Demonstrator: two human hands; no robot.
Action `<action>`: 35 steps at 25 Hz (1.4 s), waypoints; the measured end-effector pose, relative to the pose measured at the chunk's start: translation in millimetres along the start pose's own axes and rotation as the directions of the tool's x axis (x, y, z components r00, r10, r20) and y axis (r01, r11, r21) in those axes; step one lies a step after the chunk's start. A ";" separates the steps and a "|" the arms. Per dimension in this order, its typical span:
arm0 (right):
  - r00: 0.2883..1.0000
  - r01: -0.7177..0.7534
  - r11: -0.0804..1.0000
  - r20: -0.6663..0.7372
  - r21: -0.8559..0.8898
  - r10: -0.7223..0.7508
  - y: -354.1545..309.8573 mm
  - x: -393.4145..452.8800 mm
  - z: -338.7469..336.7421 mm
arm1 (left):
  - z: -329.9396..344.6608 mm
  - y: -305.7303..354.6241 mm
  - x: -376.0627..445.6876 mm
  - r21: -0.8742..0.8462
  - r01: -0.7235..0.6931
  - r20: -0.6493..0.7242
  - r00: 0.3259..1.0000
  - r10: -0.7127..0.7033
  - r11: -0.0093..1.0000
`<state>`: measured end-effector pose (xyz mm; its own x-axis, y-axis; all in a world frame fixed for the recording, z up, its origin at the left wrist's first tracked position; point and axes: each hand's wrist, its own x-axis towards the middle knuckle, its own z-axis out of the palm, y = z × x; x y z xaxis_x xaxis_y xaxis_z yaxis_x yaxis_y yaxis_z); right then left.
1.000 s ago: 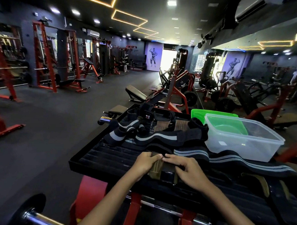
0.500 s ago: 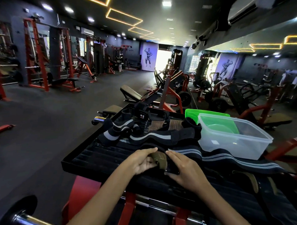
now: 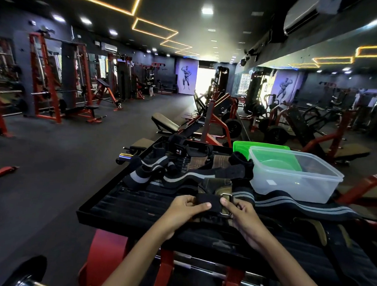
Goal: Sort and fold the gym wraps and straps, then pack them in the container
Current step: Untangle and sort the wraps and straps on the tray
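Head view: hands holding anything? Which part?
Both hold one black strap: left hand grips its left end, right hand pinches the end by the metal ring.

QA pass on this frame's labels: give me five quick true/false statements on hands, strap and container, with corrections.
1. Both hands grip the same strap. True: the left hand and right hand both hold the black strap with the metal buckle.
2. The clear container already holds folded wraps. False: no wrap shows inside; only green shows through its walls.
3. The green lid is snapped onto the container. False: it lies behind the container, which is open on top.
4. A grey-striped wrap runs under the container's near side. True.
5. The strap is held above the container. False: it is over the black tray, left of the container.
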<state>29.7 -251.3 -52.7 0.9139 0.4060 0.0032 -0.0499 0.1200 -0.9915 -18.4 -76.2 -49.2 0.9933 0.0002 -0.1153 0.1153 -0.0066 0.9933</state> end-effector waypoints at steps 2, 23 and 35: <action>1.000 -0.005 0.999 0.014 -0.041 0.005 2.6 0.2 -3.3 | 0.0 0.9 0.5 -0.056 0.005 0.010 1.000 -0.004 0.998; 0.520 0.681 -0.171 0.635 -0.712 -0.571 -11.0 14.4 -17.7 | -11.8 -1.2 8.7 -0.428 0.159 0.246 0.968 -0.055 0.890; 0.983 -0.062 0.998 0.173 0.018 0.058 -6.1 -4.7 10.6 | -7.7 -6.1 5.5 -0.356 -0.061 0.055 0.995 0.087 0.932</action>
<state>21.5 -244.3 -45.3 0.8257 0.5632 -0.0321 -0.1138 0.1106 -0.9873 -13.6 -68.4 -55.9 0.9980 -0.0555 -0.0290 0.0467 0.3503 0.9355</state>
